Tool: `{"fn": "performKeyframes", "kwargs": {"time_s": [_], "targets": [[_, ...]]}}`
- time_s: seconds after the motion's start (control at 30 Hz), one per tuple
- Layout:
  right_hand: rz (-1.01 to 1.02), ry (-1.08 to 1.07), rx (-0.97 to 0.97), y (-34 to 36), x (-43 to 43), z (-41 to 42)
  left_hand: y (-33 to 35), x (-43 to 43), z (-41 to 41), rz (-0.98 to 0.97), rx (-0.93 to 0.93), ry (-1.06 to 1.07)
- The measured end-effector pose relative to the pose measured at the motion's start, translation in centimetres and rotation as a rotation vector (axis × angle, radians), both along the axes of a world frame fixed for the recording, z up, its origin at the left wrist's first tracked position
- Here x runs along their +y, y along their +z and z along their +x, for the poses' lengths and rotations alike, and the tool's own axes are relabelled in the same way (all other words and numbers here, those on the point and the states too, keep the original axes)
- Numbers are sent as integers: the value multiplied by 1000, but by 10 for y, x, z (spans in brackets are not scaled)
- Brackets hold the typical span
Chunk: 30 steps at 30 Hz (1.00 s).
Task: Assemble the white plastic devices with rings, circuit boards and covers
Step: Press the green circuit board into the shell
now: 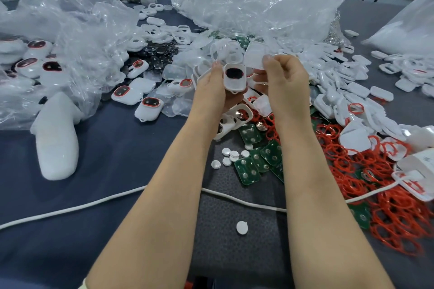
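Two bare forearms enter from the bottom edge, nearest the camera, and reach up to mid-frame over the table [98, 171], which has a dark blue cloth. Largest items: crumpled clear plastic bags [246, 0] across the far side, and a white foam block [56, 138] lying on the cloth at left. At right, a wide heap of red rings [387, 206] lies mixed with white covers [357, 89]; green circuit boards [249, 169] lie flat between the forearms, with small white round discs [231, 156] just beside them. A white cable [70, 209] crosses the table under both arms. Finished units with red-rimmed windows [150, 104] lie at left near the bags. Left hand [211, 87]: grip closed around a white plastic device [234, 76], held above the pile, long axis running roughly away from the camera, open face toward the camera showing a dark oval inside, small loop end pointing down toward the person. Right hand [284, 77]: thumb and fingertips pinch a translucent white cover [254, 58], held just right of and slightly above the device, close to its upper edge; contact between the two cannot be determined.
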State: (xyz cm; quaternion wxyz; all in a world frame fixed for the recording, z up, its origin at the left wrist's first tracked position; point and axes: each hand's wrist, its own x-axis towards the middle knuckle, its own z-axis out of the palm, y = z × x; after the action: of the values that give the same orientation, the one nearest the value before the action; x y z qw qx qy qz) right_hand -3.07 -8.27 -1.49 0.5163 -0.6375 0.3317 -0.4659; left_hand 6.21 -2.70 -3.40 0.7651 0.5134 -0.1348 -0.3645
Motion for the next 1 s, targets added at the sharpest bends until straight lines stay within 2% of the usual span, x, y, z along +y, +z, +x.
{"fn": "performKeyframes", "kwargs": {"time_s": [0.1, 0.27, 0.73, 1.0], "targets": [[-139, -34, 89, -3, 0, 0, -2, -1, 2, 13, 23, -16], [-168, -42, 76, -2, 0, 0, -1, -1, 3, 38, 56, -33], [-403, 9, 342, -10, -1, 4, -3, -3, 3, 124, -73, -93], [-492, -71, 424, -12, 2, 8, -8, 5, 0, 143, -324, -153]]}}
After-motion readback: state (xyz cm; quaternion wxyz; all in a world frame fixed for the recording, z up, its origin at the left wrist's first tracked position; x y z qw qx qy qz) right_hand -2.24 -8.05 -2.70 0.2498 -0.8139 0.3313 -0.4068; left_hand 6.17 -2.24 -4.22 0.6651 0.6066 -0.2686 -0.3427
